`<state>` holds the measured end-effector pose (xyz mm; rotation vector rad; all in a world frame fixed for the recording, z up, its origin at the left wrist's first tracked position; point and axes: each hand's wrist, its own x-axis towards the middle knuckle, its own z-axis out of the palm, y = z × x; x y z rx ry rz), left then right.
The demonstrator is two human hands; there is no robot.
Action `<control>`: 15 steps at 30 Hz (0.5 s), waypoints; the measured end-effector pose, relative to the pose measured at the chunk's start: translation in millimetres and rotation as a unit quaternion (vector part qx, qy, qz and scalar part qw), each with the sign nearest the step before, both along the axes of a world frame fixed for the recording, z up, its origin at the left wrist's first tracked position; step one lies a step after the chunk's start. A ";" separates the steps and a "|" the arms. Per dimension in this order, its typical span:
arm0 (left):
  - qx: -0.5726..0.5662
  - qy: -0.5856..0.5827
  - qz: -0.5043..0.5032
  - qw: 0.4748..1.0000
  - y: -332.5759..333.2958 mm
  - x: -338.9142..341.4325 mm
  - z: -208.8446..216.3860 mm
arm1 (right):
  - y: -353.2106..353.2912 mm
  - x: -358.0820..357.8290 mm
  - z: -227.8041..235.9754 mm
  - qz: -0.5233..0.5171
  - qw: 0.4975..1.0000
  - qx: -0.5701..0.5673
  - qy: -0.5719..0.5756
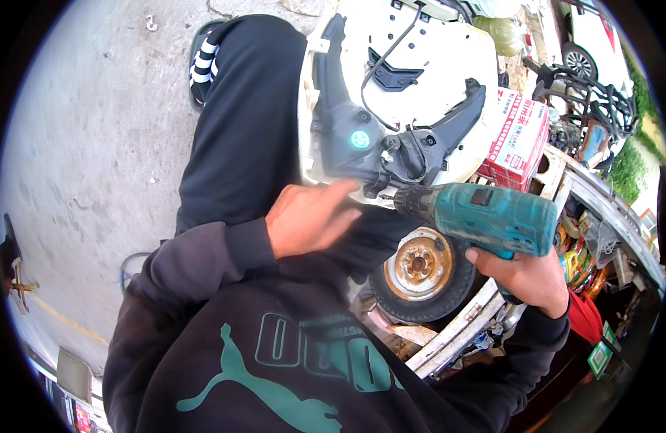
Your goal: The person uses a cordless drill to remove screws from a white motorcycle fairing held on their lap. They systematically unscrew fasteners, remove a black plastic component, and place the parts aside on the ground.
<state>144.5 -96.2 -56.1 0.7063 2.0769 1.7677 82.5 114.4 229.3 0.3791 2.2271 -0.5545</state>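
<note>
My right hand (524, 278) is wrapped round the handle of a teal and black cordless drill (495, 216). The drill lies level, and its chuck with a short bit points left at the near edge of a white plastic vehicle panel (448, 65). My left hand (307, 216), slightly smeared by motion, reaches toward the bit with fingers apart; I see nothing in it. On the panel sits a dark grey light housing (347, 133) with two spread arms, a round green-blue sticker and a black cable (365, 86). The panel leans against my dark trouser leg.
Beneath the drill is a small rusty wheel (418, 265) with a black tyre. A red and white carton (517, 137) stands right of the panel. Farther right are a metal frame (600, 202), piled parts and a parked white car (600, 36). Concrete ground (94, 159) spreads to the left.
</note>
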 end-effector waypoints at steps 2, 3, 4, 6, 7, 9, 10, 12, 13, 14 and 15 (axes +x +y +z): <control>0.026 0.025 -0.016 0.999 -0.8 -1.7 10.3 | 11.0 14.4 11.5 -0.049 0.998 0.008 -0.050; 0.037 0.038 -0.017 0.998 0.8 -3.0 14.5 | 15.2 27.9 13.4 -0.107 0.993 -0.030 -0.035; 0.067 0.073 -0.026 0.995 4.0 -4.0 17.4 | 19.1 43.1 12.3 -0.163 0.984 -0.067 -0.016; 0.108 0.115 -0.026 0.987 9.0 -2.9 22.4 | 30.4 69.2 11.8 -0.237 0.963 -0.130 0.002; 0.108 0.122 -0.043 0.986 9.4 -1.6 24.0 | 38.3 79.1 12.8 -0.209 0.968 -0.139 -0.017; 0.099 0.136 -0.085 0.982 9.0 1.5 25.7 | 45.5 105.4 9.7 -0.241 0.959 -0.150 -0.002; 0.093 0.143 -0.101 0.980 7.8 2.7 26.2 | 49.0 116.9 8.7 -0.251 0.956 -0.150 -0.006; 0.101 0.162 -0.132 0.973 4.9 4.3 27.7 | 55.8 137.1 7.6 -0.284 0.944 -0.169 -0.003; 0.092 0.172 -0.158 0.968 3.3 3.8 28.6 | 59.2 145.7 8.1 -0.289 0.941 -0.176 0.024; 0.089 0.170 -0.174 0.966 0.6 2.2 29.9 | 62.6 152.7 10.7 -0.294 0.937 -0.183 0.049; 0.083 0.134 -0.156 0.975 -0.8 -0.7 30.4 | 66.1 158.3 14.0 -0.299 0.933 -0.188 0.074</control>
